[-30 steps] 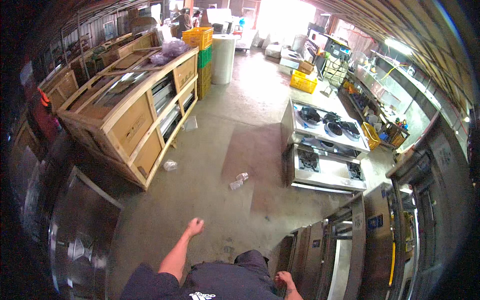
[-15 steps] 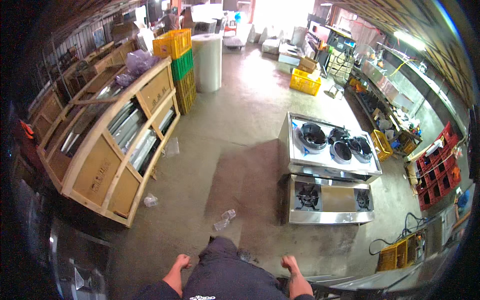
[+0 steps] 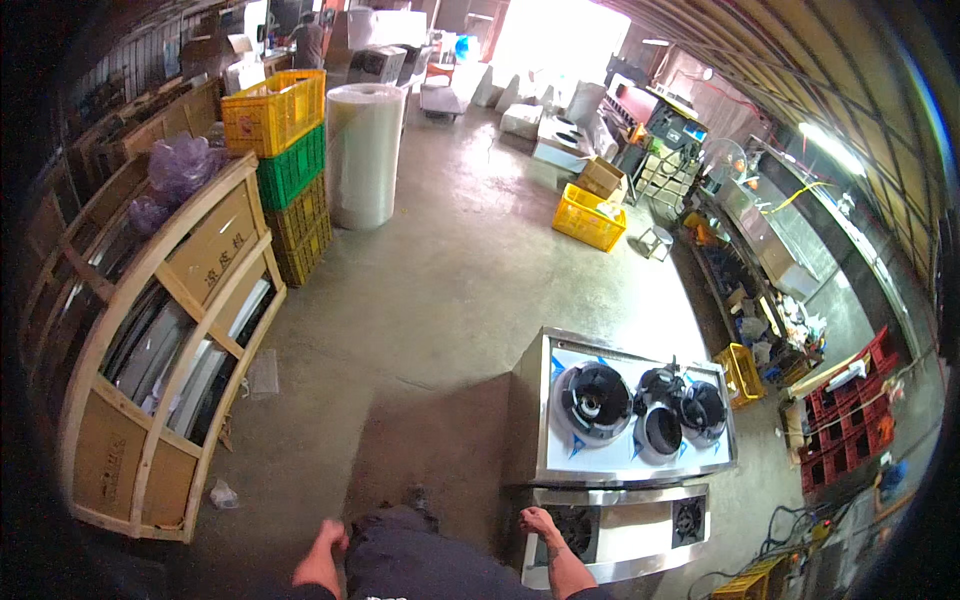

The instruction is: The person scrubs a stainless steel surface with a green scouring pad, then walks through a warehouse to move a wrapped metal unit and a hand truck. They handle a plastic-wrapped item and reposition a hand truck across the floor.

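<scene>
Standing at the low stove [image 3: 632, 530]: we have this steel unit near us, right of the middle, one black burner [image 3: 574, 535] at its left end and another burner [image 3: 688, 521] at its right, a plain panel between.
Right hand [image 3: 537, 521]: we see it over the stove's left end, fingers loosely curled in; whether it is fully clenched, or touches the steel, we cannot tell.
Left hand [image 3: 333, 538]: we see it near, left of our dark shirt [image 3: 430, 555], well apart from the stove; it is blurred, so we cannot tell if its fingers are closed.
Large stove [image 3: 640, 464]: just beyond the low one, with black burner rings and blue marks on its pale top.
Floor [image 3: 440, 280]: bare concrete runs far ahead of us, with a scrap of clear plastic [image 3: 224, 494] near on the left.
Wooden crate [image 3: 108, 470]: near left, metal parts inside, purple wrap [image 3: 183, 168] on top.
Crate stack: beyond it, a yellow crate [image 3: 275, 128] sits above a green crate [image 3: 292, 170], beside a tall pale roll [image 3: 362, 165].
Red rack [image 3: 850, 415]: right, beyond the stoves' right ends.
Doorway [image 3: 560, 30]: far and glaring; a person [image 3: 308, 42] is far left of it.
</scene>
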`<state>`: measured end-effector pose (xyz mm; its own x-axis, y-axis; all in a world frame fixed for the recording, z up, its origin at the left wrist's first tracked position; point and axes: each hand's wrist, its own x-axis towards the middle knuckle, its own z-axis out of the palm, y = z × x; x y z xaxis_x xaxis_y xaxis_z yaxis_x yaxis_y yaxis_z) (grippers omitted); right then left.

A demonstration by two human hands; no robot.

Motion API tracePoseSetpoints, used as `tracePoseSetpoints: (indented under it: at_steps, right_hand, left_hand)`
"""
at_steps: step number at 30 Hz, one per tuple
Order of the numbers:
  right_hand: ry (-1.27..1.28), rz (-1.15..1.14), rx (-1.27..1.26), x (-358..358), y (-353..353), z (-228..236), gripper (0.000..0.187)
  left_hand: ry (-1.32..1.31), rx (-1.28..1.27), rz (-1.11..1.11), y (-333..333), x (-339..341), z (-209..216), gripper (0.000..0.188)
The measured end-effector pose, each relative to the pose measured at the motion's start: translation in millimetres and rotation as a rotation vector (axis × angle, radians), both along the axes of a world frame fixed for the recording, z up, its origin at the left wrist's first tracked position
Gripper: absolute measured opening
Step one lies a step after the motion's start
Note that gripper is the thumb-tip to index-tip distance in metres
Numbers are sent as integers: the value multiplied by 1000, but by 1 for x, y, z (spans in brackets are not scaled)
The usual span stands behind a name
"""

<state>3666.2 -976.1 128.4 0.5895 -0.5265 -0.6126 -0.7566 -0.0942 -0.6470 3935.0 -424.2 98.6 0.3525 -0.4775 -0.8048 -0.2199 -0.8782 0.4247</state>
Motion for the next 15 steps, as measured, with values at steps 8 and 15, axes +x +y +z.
tracePoseSetpoints:
  at_steps: [8, 15]
  right_hand:
    - [148, -467, 377, 147, -72, 5, 25]
    - [-205, -333, 446, 363, -242, 46, 19]
  left_hand:
    - [-137, -733, 636, -386, 431, 161, 26]
    - [-158, -437, 693, -497, 618, 108, 27]
